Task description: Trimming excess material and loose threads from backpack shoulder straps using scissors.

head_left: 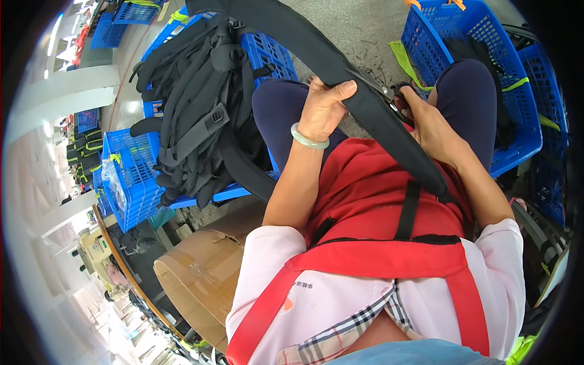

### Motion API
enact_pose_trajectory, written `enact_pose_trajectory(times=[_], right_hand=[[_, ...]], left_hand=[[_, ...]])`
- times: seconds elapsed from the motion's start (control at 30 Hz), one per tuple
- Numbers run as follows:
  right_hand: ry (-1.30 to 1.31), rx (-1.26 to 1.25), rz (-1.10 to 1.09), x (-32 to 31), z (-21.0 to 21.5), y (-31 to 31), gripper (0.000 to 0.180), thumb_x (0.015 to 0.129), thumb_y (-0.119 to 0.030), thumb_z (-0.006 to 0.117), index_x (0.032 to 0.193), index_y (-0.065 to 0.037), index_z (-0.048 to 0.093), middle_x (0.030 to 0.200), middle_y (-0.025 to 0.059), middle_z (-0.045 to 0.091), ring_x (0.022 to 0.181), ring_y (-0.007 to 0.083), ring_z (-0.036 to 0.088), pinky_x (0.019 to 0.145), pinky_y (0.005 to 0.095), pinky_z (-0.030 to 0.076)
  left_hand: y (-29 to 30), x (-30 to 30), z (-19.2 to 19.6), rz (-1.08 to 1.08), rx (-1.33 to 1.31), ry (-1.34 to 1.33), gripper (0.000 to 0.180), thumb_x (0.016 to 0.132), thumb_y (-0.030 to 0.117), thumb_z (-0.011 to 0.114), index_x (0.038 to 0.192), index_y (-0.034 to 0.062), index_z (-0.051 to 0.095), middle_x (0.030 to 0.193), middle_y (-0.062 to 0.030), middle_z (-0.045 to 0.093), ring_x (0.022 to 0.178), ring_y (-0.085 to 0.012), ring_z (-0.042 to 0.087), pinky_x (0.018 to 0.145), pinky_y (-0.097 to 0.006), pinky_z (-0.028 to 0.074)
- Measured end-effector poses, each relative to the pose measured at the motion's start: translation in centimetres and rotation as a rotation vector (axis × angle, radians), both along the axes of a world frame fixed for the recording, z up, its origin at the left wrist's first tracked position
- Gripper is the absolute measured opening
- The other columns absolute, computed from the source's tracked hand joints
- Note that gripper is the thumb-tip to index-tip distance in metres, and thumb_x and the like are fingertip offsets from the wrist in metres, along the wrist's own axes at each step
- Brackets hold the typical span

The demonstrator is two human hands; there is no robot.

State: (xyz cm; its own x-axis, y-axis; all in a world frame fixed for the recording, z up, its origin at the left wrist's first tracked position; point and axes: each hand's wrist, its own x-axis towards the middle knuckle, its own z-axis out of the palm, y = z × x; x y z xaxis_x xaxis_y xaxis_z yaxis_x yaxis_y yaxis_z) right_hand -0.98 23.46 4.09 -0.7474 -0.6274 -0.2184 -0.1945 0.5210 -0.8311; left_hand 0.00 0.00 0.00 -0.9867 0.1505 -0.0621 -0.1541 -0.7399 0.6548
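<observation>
A long black padded strap (398, 137) runs slantwise across my lap, from the top of the view down to a rounded end over my red apron. My left hand (322, 112) is closed on its left edge, thumb lying on top. On the strap's other side my right hand (431, 128) is wrapped round the dark handles of a pair of scissors (384, 92). Their metal blades lie along the strap's right edge, partly hidden; whether they are cutting I cannot tell. A heap of black straps (188, 103) with buckles lies to my left.
The heap rests on a blue plastic crate (271, 55). Another blue crate (517, 143) with dark material stands beyond my right knee. A brown cardboard box (201, 267) is at lower left, near a sewing machine (94, 255). Dark scraps litter the grey floor (359, 36).
</observation>
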Motion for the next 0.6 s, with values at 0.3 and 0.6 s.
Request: enact_pose_trajectory(times=[0.3, 0.6], right_hand=[[-0.040, -0.004, -0.057, 0.0, 0.0, 0.0, 0.043, 0.084, -0.026, 0.066, 0.108, 0.001, 0.044, 0.075, 0.0204, 0.056, 0.075, 0.0388, 0.057, 0.069, 0.0406, 0.044], [-0.039, 0.055, 0.044, 0.0, 1.5, 0.6, 0.058, 0.075, -0.033, 0.075, 0.109, -0.001, 0.040, 0.081, 0.0191, 0.056, 0.074, 0.0392, 0.056, 0.069, 0.0405, 0.045]], left_hand=[[0.6, 0.3, 1.1, 0.022, 0.035, -0.055, 0.020, 0.079, -0.004, 0.070, 0.096, 0.0048, 0.067, 0.094, -0.0062, 0.068, 0.086, -0.0175, 0.065, 0.080, -0.033, 0.052], [-0.1, 0.2, 0.6, 0.056, -0.053, -0.033, 0.023, 0.078, -0.006, 0.069, 0.098, 0.0048, 0.067, 0.095, -0.0065, 0.068, 0.089, -0.0189, 0.064, 0.083, -0.034, 0.052]])
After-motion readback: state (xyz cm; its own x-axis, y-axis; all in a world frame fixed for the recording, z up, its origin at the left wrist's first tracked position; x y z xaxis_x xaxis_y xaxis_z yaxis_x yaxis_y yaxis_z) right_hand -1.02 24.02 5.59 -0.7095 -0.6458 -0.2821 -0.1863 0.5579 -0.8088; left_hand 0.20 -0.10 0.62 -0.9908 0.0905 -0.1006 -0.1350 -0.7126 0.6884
